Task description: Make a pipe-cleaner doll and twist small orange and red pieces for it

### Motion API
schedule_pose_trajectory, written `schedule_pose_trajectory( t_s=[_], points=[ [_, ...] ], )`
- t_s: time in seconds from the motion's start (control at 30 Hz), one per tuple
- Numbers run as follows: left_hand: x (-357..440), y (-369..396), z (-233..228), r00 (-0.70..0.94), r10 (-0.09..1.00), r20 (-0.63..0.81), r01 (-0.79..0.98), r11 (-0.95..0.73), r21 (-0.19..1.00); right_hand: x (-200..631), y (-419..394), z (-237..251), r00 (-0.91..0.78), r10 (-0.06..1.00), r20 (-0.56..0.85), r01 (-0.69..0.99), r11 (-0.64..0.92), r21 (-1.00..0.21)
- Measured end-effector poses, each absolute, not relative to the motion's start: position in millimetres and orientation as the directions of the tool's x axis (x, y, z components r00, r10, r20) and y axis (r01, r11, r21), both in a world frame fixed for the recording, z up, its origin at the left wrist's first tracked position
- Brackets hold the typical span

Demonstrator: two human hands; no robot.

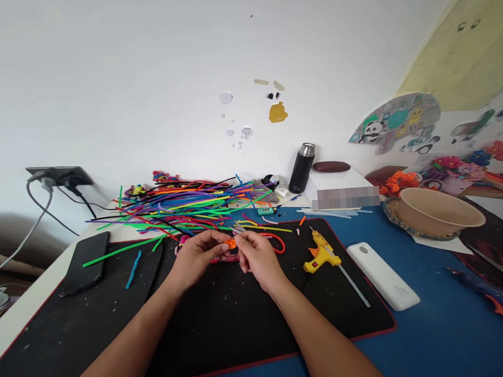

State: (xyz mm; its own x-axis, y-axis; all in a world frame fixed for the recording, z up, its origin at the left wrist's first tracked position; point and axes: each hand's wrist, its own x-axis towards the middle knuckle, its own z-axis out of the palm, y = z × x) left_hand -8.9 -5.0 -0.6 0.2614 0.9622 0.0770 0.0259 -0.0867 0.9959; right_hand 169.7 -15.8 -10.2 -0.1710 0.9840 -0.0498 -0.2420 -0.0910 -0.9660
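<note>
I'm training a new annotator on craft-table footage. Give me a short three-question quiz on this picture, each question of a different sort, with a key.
1. True or false: the yellow glue gun lies on the black mat, touched by neither hand.
2. Multiple choice: what do the left hand and the right hand hold between them? A) a phone B) a small orange piece C) a flask
3. Fill in: the black flask stands near the wall, behind the pile of coloured ____.

Key
1. True.
2. B: the small orange piece sits at both hands' fingertips.
3. Sticks: the coloured sticks lie heaped past the mat's far edge.
</note>
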Motion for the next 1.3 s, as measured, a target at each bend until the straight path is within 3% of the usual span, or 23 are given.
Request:
schedule_pose_trajectory(
  t_s=[0.93, 1.3],
  points=[
    [-5, -7, 5, 0.164, 0.982, 0.095, 0.019, -0.1, 0.995, 173, -14, -8, -0.139, 0.989, -0.041, -0.237, -0.074, -0.969],
    [-6, -6, 8, 0.166, 0.984, 0.06, -0.069, -0.049, 0.996, 172, -22, -10, -0.15, 0.972, 0.179, 0.134, 0.199, -0.971]
  ],
)
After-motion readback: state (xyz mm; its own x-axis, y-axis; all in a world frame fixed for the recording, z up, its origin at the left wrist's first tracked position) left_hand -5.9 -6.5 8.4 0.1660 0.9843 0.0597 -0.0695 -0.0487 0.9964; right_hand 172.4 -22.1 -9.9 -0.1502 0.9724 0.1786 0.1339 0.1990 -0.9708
